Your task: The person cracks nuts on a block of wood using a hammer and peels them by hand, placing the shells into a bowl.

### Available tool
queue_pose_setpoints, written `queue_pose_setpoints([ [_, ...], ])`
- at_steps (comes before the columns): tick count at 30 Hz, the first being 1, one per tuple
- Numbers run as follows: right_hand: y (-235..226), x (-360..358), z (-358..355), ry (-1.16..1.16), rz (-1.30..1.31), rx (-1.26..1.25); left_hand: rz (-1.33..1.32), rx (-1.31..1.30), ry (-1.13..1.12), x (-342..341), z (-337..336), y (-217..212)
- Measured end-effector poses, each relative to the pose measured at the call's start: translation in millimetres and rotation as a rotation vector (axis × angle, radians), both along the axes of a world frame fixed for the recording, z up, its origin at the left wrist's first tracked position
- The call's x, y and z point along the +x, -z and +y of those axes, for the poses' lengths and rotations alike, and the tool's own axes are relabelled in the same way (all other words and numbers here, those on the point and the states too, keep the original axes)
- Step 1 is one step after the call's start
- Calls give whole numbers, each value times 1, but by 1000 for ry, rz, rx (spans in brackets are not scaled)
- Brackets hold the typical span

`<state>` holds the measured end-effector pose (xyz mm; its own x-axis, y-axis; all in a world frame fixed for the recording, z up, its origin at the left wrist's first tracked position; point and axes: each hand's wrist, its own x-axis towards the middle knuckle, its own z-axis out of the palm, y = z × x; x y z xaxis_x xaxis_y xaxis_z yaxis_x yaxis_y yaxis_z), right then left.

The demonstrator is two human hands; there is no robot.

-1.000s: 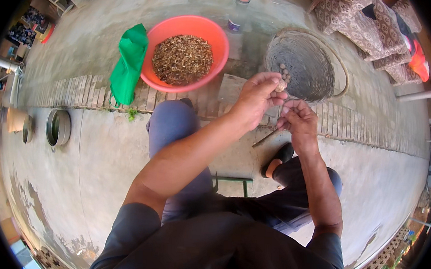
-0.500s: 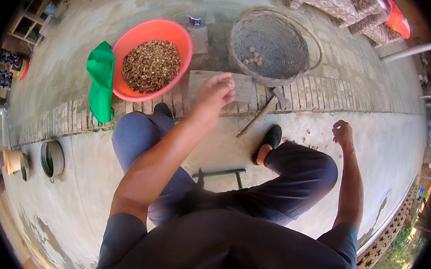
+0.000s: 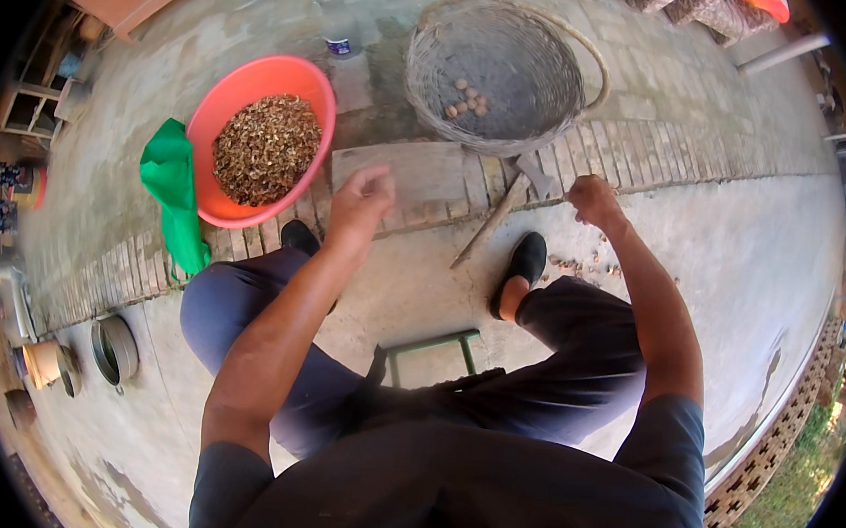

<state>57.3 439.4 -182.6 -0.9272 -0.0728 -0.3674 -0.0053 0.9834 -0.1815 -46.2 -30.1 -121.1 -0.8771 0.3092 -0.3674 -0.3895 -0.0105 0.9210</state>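
My left fingers [image 3: 375, 184] are curling loosely over a flat grey slab [image 3: 419, 177] lying across the brick strip — half open, nothing that I can make out between them. The left hand [image 3: 358, 206] is hovering just right of the orange-red basin [image 3: 220, 112], which is brimming with brown shell bits [image 3: 266, 147]. My right hand [image 3: 594, 199] is balled into a fist out to the right, just beside the near rim of the woven basket [image 3: 441, 40]; whether anything is inside the fist I cannot tell, since the fingers are turned away from me.

A second ago both hands were pressed together in front of me, working on one small piece; half a second ago they were already parting, and now they are well apart. I am reading that as one piece finished — shell going left toward the basin, kernel right toward the basket, where a few small brown nuts [image 3: 466, 100] are lying on the bottom.

A stick-like tool [image 3: 490, 222] is resting on the concrete between my hands, its head near the basket, untouched. A few scraps [image 3: 580, 267] are scattered beside my right shoe [image 3: 523, 261]. A green cloth [image 3: 175, 198] is draping against the basin's left side, and a clear bottle [image 3: 336, 19] is standing beyond it.
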Motion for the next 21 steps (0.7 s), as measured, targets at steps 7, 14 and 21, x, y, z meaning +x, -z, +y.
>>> queue_pose_setpoints([
  [7, 133, -24, -81, 582, -45, -88, 270, -316, 94, -7, -2, 41],
  [14, 207, -21, -141, 995, -54, -413, 184, -293, 178, -1, -2, 19],
  [21, 217, -27, -140, 1597, -149, -1139, 174, -337, 167, 1, 14, 7],
])
